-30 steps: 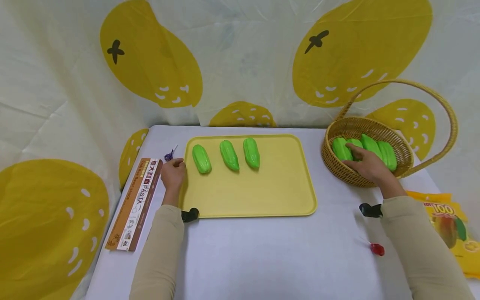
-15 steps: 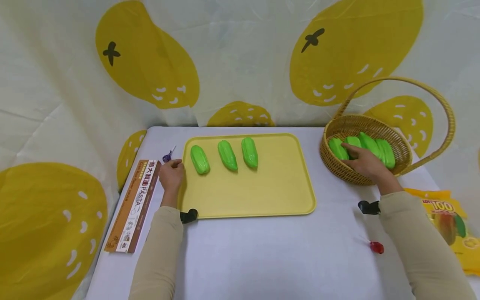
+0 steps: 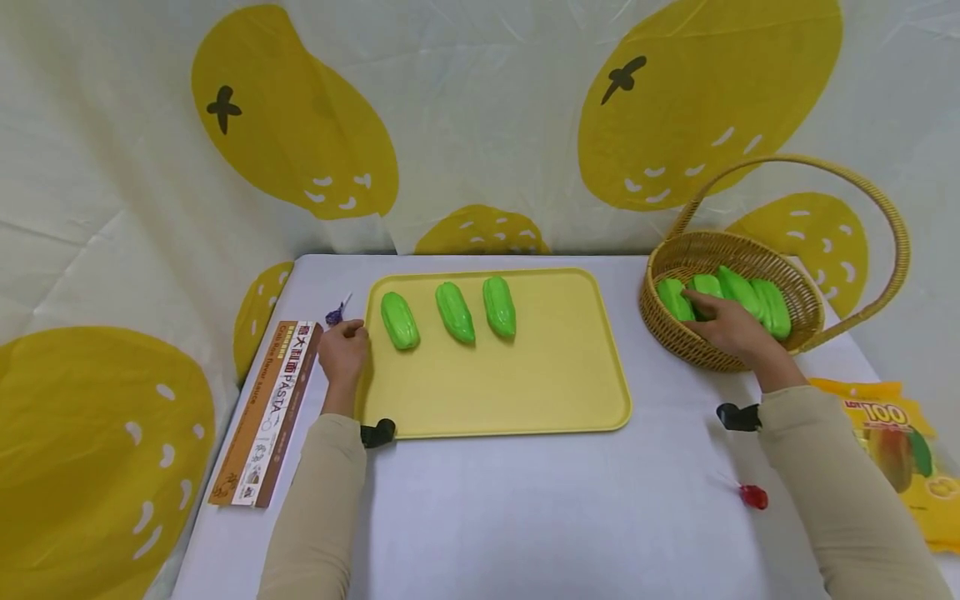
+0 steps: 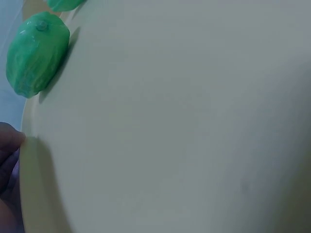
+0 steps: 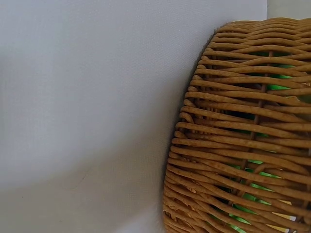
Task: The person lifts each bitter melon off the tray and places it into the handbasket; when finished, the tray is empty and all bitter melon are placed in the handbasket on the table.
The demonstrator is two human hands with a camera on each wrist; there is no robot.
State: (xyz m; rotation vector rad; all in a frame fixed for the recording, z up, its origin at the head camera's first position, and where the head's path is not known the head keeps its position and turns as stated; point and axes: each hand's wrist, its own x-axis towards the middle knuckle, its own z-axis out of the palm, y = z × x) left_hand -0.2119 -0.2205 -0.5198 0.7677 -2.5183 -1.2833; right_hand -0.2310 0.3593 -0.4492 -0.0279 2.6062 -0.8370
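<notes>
In the head view, three glossy green star fruits, ridged lengthwise, lie along the far side of the yellow tray (image 3: 555, 392): a left one (image 3: 401, 321), a middle one (image 3: 455, 312) and a right one (image 3: 499, 307). The left hand (image 3: 343, 352) holds the tray's left rim; a fingertip (image 4: 12, 138) touches that edge in the left wrist view. Reaching into the wicker basket (image 3: 667, 337), the right hand (image 3: 731, 327) grips the leftmost star fruit (image 3: 673, 298) there. Several more star fruits (image 3: 738, 290) lie beside it. The right wrist view shows only the basket's woven side (image 5: 243, 126), not the fingers.
A pasta box (image 3: 266, 412) lies left of the tray, and a purple lollipop (image 3: 335, 314) lies beyond the left hand. A red lollipop (image 3: 752, 497) and a yellow candy bag (image 3: 892, 450) lie at the right. The basket's tall handle (image 3: 892, 225) arches over its right side.
The right hand and the star fruit under its fingers have shifted slightly left inside the basket. The left hand stays at the tray's rim. The head view has shifted a little.
</notes>
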